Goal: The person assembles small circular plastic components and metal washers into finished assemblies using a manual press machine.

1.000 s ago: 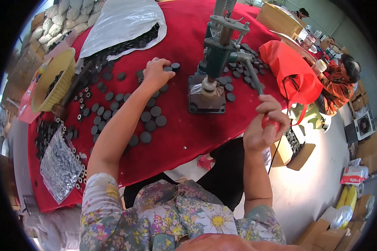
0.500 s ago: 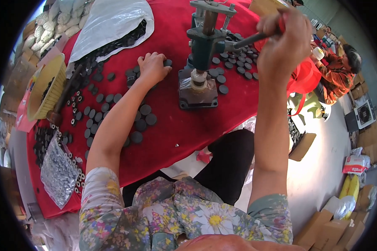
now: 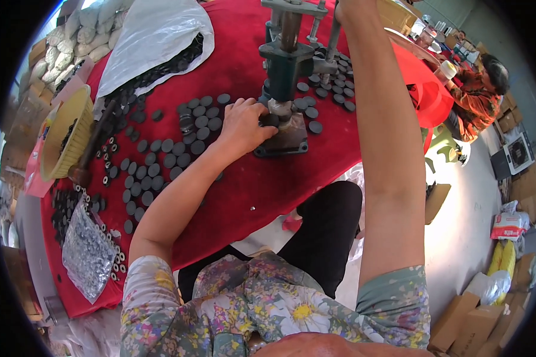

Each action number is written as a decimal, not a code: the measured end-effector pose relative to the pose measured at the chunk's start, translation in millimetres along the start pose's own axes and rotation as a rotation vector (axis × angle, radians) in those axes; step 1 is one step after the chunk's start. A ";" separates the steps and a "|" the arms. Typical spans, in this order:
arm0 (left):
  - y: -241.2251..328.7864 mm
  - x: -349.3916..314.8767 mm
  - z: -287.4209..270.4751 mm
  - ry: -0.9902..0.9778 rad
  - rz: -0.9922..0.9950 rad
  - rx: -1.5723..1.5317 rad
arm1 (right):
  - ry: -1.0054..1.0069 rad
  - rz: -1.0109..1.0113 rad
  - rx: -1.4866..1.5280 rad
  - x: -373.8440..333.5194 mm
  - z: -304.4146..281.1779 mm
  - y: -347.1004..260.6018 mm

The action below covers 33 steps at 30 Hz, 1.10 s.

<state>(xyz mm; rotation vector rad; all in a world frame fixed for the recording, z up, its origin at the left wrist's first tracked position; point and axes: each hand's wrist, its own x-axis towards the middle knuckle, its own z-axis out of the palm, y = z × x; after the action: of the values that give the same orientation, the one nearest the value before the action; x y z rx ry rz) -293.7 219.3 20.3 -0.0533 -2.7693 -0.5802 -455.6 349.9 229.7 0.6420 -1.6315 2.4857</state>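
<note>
A green hand press stands on the red-covered table in front of me. My left hand is beside the press's base, its thumb and fingers pinched on a dark round disc next to the press's lower tip. Part of the disc is hidden by the fingers. At the upper edge of the view, my right hand is closed round the press lever, which points steeply upward; the frame cuts off most of that hand. Many loose dark discs lie left of the press, with others behind and right of it.
A white sack spilling dark parts lies at the far left. Nearby are a yellow basket, a clear bag of small parts and scattered rings. A red bag hangs at the right edge, near another person. Cardboard boxes stand lower right.
My left hand has moved right from the loose discs to the press base, bringing a disc. My right hand has gone up and leftward, swinging the lever from a slant to nearly upright.
</note>
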 end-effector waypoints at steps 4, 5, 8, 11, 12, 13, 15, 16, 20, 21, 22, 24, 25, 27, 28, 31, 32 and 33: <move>2.5 9.3 3.1 -0.015 -0.082 -0.002 | 0.109 -0.231 -0.168 -1.0 6.5 11.2; 2.4 11.8 4.9 -0.016 -0.078 -0.004 | 0.112 -0.232 -0.170 -0.4 6.0 11.5; -2.1 16.3 15.3 0.041 -0.104 -0.121 | 0.135 -0.244 -0.152 -1.2 5.9 11.9; -7.6 16.1 21.3 0.055 -0.147 -0.243 | 0.102 -0.278 -0.225 -6.4 5.0 10.1; -7.1 15.5 22.1 0.057 -0.137 -0.271 | 0.134 -0.301 -0.216 -8.3 5.4 9.1; -7.2 14.2 21.8 0.062 -0.130 -0.298 | 0.162 -0.325 -0.204 -12.0 7.1 7.0; -8.5 8.6 19.5 0.087 -0.122 -0.315 | 0.114 -0.346 -0.136 -37.1 2.2 -1.1; -7.5 7.3 17.9 0.109 -0.103 -0.333 | 0.112 -0.346 -0.137 -50.5 -10.9 -5.4; -34.0 -0.8 6.1 0.222 0.003 -0.257 | 0.015 -0.666 -0.211 -162.5 -48.6 11.8; -43.6 -0.8 2.9 0.220 0.001 -0.260 | -0.098 -0.663 0.070 -192.6 -65.6 35.2; -54.1 -3.4 -5.8 0.196 -0.067 -0.258 | -0.021 -0.799 0.055 -220.1 -83.4 81.0; -79.8 -3.8 -13.8 0.194 -0.143 -0.203 | -0.013 -0.663 -0.184 -260.4 -112.5 109.4; -91.4 3.6 -14.4 0.205 -0.152 -0.200 | -0.025 -0.664 -0.176 -250.3 -112.7 105.8; -108.0 10.0 -14.9 0.190 -0.175 -0.165 | -0.100 -0.725 -0.254 -248.3 -104.5 89.8; -105.3 17.1 -7.1 0.161 -0.230 -0.052 | -0.150 -0.781 -0.278 -237.9 -109.7 93.2; -84.7 29.6 -1.2 0.128 -0.224 0.219 | -0.099 -0.816 -0.250 -229.9 -102.7 82.3; -82.1 34.6 -0.6 0.087 -0.227 0.296 | -0.087 -0.852 -0.261 -227.2 -102.4 83.5; -80.0 35.4 -0.8 0.086 -0.229 0.301 | -0.086 -0.851 -0.256 -228.4 -101.8 82.8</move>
<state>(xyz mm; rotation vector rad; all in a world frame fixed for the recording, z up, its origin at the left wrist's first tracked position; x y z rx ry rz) -335.0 144.6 1.0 0.3504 -2.7629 -0.2063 -303.7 439.1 33.9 1.1170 -1.2728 1.6323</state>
